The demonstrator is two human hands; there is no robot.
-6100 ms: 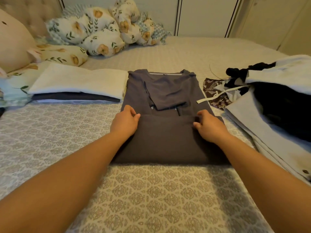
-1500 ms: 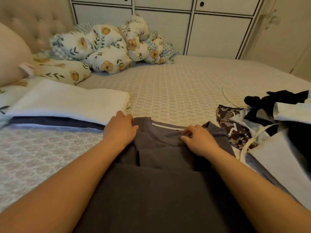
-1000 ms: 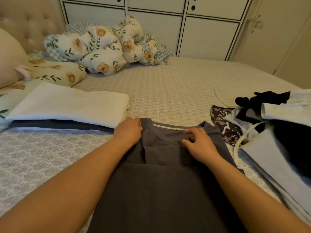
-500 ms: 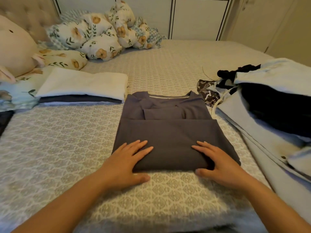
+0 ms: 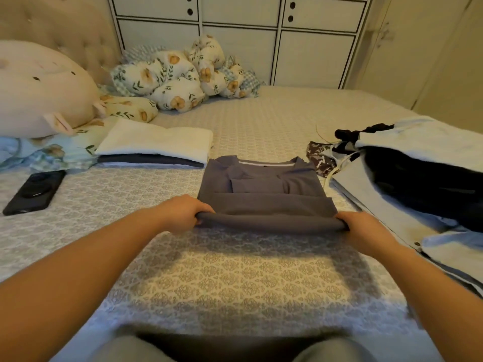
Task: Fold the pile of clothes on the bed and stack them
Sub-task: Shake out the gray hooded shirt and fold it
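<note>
A folded grey shirt [image 5: 264, 189] lies in the middle of the bed, collar away from me. My left hand [image 5: 180, 211] grips its near left corner and my right hand [image 5: 362, 227] grips its near right corner, and the near edge is raised off the bedspread. To the left sits a stack of folded clothes [image 5: 156, 146] with a white piece on top. On the right lies a pile of unfolded clothes [image 5: 407, 173] in pale blue, black and a brown print.
A black phone [image 5: 35, 192] lies on the patterned bedspread [image 5: 235, 278] at the left. Floral pillows [image 5: 180, 79] and a large beige plush [image 5: 39, 90] crowd the headboard end. White wardrobe doors [image 5: 235, 35] stand behind the bed.
Both hands went from the collar to lying flat on the shirt's near edge. Now they grip the near corners and have lifted that edge.
</note>
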